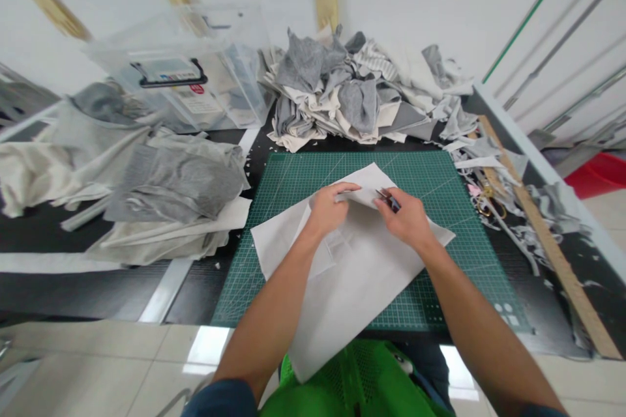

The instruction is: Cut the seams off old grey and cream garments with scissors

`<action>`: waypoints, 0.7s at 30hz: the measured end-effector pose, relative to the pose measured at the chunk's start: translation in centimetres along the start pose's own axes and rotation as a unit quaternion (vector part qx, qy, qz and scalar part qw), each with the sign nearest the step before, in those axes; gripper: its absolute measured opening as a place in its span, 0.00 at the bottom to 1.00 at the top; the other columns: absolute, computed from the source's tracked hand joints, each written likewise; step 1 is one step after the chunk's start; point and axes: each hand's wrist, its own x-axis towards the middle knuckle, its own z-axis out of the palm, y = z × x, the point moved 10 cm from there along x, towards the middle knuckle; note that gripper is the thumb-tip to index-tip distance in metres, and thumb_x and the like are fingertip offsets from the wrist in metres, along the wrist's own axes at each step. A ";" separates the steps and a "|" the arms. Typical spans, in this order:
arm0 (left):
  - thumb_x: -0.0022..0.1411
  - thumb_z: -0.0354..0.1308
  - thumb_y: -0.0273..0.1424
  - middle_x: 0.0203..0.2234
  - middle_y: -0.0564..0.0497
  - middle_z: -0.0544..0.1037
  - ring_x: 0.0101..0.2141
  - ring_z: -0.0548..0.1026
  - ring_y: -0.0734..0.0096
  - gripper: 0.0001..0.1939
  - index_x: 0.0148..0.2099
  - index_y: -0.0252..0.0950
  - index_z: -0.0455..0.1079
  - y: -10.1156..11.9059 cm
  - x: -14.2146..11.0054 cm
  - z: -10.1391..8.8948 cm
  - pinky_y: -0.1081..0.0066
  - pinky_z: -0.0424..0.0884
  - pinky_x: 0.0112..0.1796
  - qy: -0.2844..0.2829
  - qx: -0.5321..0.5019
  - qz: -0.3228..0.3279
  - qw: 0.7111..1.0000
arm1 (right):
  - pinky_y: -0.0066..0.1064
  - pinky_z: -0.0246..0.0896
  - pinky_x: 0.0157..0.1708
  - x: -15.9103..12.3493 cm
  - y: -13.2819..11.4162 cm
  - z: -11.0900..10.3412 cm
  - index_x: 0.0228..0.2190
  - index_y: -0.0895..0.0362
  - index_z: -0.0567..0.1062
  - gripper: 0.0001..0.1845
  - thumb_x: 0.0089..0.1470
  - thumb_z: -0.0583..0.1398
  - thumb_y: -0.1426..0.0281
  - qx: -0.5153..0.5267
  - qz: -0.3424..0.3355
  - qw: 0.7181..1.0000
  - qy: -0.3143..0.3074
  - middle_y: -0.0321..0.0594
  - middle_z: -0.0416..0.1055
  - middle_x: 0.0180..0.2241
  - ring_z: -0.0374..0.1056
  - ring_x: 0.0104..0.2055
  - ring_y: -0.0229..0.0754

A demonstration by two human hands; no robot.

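A large off-white piece of fabric (362,280) lies partly folded on the green cutting mat (254,273), its near corner hanging over the table edge. My left hand (328,210) is closed on the raised fold of the fabric, thumb and fingers pinching it. In my right hand (409,218) sits a small pair of dark thread snips (390,200), gripped between thumb and fingers. Their pointed tips face left, close to the fold; I cannot tell whether the blades touch the cloth. A smaller flap of the same pale fabric lies under my left forearm.
Grey and cream cloth pieces pile up behind the mat (359,101) and on the left (180,182). A clear plastic box (220,88) stands at the back left. Along the right lie a wooden ruler (552,241), gold-handled scissors (485,202) and scraps.
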 end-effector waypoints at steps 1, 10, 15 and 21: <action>0.48 0.56 0.18 0.42 0.51 0.85 0.46 0.81 0.61 0.23 0.44 0.40 0.81 0.5 -0.1 0.5 0.61 0.74 0.53 -0.018 0.030 0.009 0.999 | 0.34 0.61 0.33 0.0 0.3 -0.4 0.38 0.55 0.75 0.08 0.59 0.63 0.63 0.021 0.022 0.999 0.013 0.38 0.75 0.32 0.67 0.31 0.41; 0.61 0.67 0.37 0.35 0.49 0.84 0.37 0.81 0.66 0.08 0.38 0.38 0.81 2.7 -0.9 0.4 0.67 0.77 0.41 0.024 -0.016 0.018 0.999 | 0.30 0.59 0.30 -0.2 -0.6 -0.2 0.45 0.54 0.70 0.16 0.58 0.65 0.61 0.245 0.064 0.967 0.000 0.34 0.72 0.33 0.64 0.30 0.37; 0.61 0.67 0.34 0.34 0.50 0.84 0.36 0.80 0.68 0.05 0.38 0.39 0.81 3.2 -0.9 -0.1 0.68 0.75 0.39 0.043 -0.038 0.028 0.998 | 0.29 0.57 0.26 -0.5 -1.6 -0.2 0.43 0.54 0.74 0.14 0.62 0.62 0.57 0.292 0.074 0.953 -0.048 0.32 0.66 0.28 0.61 0.26 0.35; 0.63 0.65 0.31 0.35 0.50 0.83 0.39 0.79 0.68 0.03 0.38 0.41 0.81 3.9 -1.0 -0.2 0.66 0.74 0.44 0.035 -0.063 0.084 0.994 | 0.31 0.62 0.31 -0.7 -3.3 -0.3 0.51 0.54 0.77 0.19 0.64 0.61 0.57 0.211 0.008 0.973 -0.089 0.37 0.73 0.34 0.66 0.31 0.38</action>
